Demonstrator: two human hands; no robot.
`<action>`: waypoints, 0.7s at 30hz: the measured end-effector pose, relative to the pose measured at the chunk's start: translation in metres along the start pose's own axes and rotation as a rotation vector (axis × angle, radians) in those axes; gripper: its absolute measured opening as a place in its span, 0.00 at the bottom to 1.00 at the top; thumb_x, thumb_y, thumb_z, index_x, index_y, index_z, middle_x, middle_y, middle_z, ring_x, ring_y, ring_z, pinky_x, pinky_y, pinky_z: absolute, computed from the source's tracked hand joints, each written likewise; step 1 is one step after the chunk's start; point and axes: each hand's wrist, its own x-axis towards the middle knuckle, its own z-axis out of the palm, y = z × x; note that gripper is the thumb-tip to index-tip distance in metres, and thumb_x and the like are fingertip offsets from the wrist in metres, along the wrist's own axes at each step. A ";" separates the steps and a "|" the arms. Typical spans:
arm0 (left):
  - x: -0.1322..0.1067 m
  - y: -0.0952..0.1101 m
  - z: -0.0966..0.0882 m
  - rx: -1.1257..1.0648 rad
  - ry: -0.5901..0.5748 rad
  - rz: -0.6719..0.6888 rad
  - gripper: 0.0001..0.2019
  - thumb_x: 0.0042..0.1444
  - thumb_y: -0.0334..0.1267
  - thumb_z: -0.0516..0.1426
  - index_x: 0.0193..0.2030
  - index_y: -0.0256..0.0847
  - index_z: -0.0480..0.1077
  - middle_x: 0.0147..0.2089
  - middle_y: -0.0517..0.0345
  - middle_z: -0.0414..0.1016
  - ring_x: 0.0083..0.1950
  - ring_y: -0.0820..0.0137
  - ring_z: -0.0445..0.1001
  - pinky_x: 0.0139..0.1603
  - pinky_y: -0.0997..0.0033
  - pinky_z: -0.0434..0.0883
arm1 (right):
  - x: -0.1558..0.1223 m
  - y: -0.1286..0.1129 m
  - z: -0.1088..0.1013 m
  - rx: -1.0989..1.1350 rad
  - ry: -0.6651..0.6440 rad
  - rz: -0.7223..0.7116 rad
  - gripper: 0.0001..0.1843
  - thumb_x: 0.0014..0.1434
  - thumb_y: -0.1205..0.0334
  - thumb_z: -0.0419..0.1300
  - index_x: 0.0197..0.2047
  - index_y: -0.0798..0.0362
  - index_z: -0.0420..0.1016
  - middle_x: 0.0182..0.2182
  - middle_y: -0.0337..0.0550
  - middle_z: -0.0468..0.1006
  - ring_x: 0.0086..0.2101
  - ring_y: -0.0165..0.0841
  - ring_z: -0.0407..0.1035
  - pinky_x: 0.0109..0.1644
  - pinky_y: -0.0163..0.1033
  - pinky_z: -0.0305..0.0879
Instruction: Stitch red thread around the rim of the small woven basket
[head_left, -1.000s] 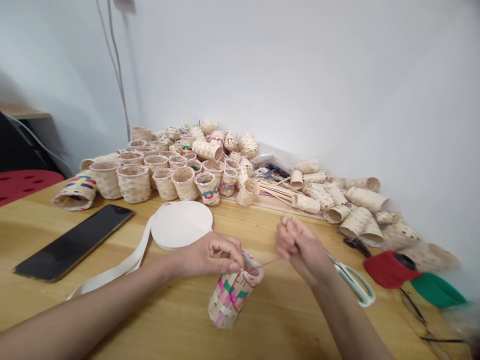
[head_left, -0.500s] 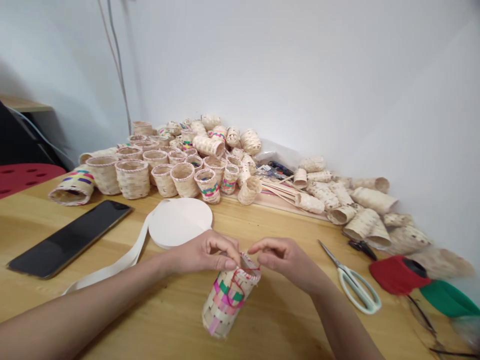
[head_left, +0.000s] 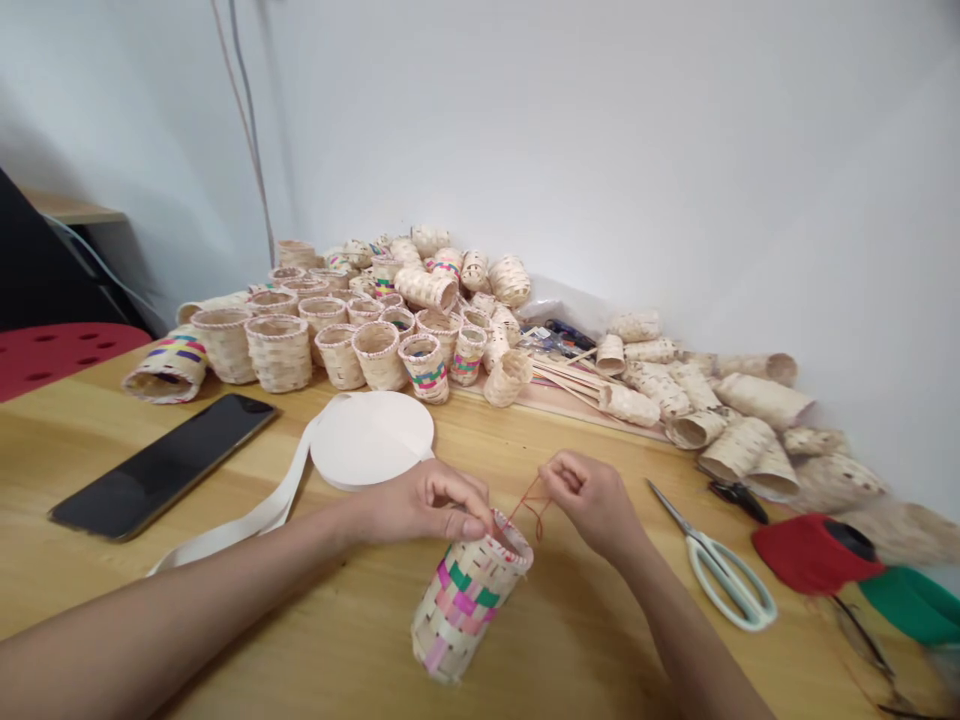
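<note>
A small woven basket (head_left: pixel 463 610) with green, pink and magenta bands stands tilted on the table, its mouth leaning to the right. My left hand (head_left: pixel 442 503) pinches the near-left part of its rim between thumb and fingers. Red thread (head_left: pixel 527 497) runs from the rim up to my right hand (head_left: pixel 589 495), which is closed on it to the right of the mouth. A loop of the thread hangs below those fingers. Whether a needle is in the right fingers is too small to make out.
Many woven baskets (head_left: pixel 279 353) are heaped along the wall. A roll of white ribbon (head_left: pixel 371 440) and a black phone (head_left: pixel 165 465) lie on the left. Scissors (head_left: pixel 716 565), a red roll (head_left: pixel 810 555) and a green roll (head_left: pixel 907 603) lie on the right.
My right hand has moved away from the basket rim to the right and closed, drawing the red thread up off the basket's side. My left hand keeps its hold on the rim.
</note>
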 end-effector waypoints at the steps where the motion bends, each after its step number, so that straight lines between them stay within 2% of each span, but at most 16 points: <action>1: 0.000 -0.001 0.000 -0.003 -0.002 0.000 0.12 0.56 0.42 0.60 0.35 0.33 0.77 0.31 0.57 0.69 0.32 0.75 0.65 0.33 0.78 0.60 | 0.002 0.007 0.000 -0.079 0.047 -0.006 0.16 0.56 0.56 0.52 0.20 0.52 0.61 0.17 0.34 0.60 0.21 0.27 0.55 0.26 0.33 0.48; 4: 0.000 -0.002 0.000 -0.011 0.012 -0.008 0.12 0.56 0.42 0.60 0.36 0.33 0.77 0.30 0.58 0.68 0.31 0.76 0.63 0.32 0.77 0.59 | 0.005 0.023 0.002 -0.151 0.082 0.012 0.15 0.55 0.58 0.51 0.19 0.52 0.58 0.17 0.35 0.61 0.20 0.28 0.56 0.26 0.33 0.47; 7: 0.000 -0.003 0.000 -0.021 0.021 -0.012 0.12 0.56 0.42 0.60 0.35 0.33 0.77 0.29 0.60 0.67 0.29 0.77 0.62 0.31 0.77 0.58 | 0.005 0.028 0.007 -0.194 0.091 0.009 0.15 0.56 0.59 0.51 0.19 0.51 0.58 0.17 0.35 0.63 0.20 0.29 0.57 0.27 0.34 0.46; 13: 0.000 0.006 0.002 0.090 0.016 0.051 0.12 0.59 0.42 0.57 0.38 0.34 0.77 0.32 0.55 0.71 0.33 0.73 0.67 0.34 0.76 0.62 | 0.004 0.027 0.009 -0.219 0.116 0.004 0.15 0.58 0.59 0.51 0.21 0.52 0.65 0.20 0.38 0.67 0.23 0.31 0.61 0.28 0.34 0.49; 15: -0.001 0.013 0.004 0.240 0.029 0.132 0.12 0.61 0.39 0.55 0.43 0.36 0.76 0.37 0.52 0.73 0.38 0.70 0.70 0.39 0.74 0.65 | 0.004 0.025 0.004 -0.204 0.133 0.009 0.14 0.60 0.58 0.50 0.28 0.52 0.72 0.23 0.40 0.71 0.25 0.32 0.65 0.30 0.34 0.54; 17: -0.003 0.019 0.009 0.436 0.064 0.210 0.12 0.62 0.35 0.52 0.48 0.37 0.74 0.42 0.50 0.74 0.42 0.68 0.71 0.44 0.72 0.66 | 0.003 0.018 -0.003 -0.166 0.160 0.003 0.16 0.62 0.57 0.48 0.43 0.53 0.74 0.27 0.41 0.74 0.28 0.33 0.68 0.32 0.34 0.59; 19: -0.004 0.021 0.013 0.596 0.125 0.258 0.13 0.62 0.32 0.51 0.50 0.39 0.72 0.43 0.50 0.75 0.44 0.69 0.72 0.46 0.72 0.65 | -0.001 0.007 -0.010 -0.093 0.182 -0.029 0.20 0.64 0.58 0.47 0.55 0.54 0.68 0.29 0.41 0.75 0.30 0.33 0.69 0.35 0.35 0.62; 21: -0.003 0.018 0.017 0.690 0.200 0.279 0.11 0.62 0.31 0.52 0.48 0.38 0.72 0.42 0.52 0.76 0.43 0.70 0.72 0.46 0.74 0.65 | -0.006 -0.006 -0.014 0.008 0.182 -0.079 0.21 0.65 0.60 0.45 0.59 0.54 0.63 0.31 0.41 0.75 0.32 0.32 0.71 0.37 0.35 0.64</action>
